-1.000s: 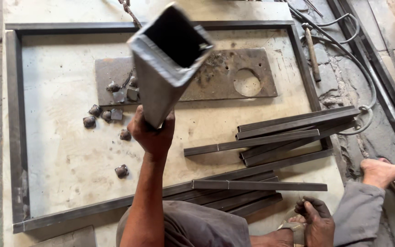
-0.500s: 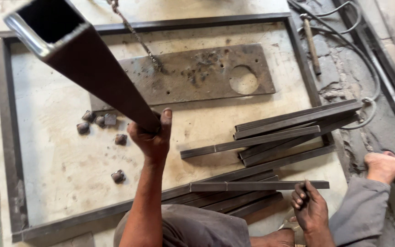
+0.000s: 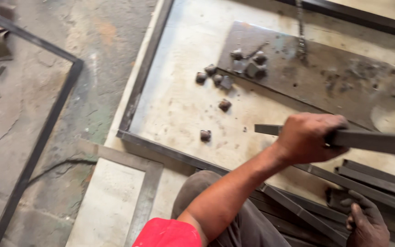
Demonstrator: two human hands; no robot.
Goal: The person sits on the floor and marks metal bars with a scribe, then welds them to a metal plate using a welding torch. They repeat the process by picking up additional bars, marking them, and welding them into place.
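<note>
Gripping steel tube (image 3: 380, 142) in left hand (image 3: 309, 137); right hand (image 3: 366, 224) below, apparently empty.

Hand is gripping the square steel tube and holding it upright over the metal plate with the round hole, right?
Not upright. In the head view the left hand grips the square steel tube, but the tube lies roughly level, running out to the right over the metal plate with the round hole.
</note>
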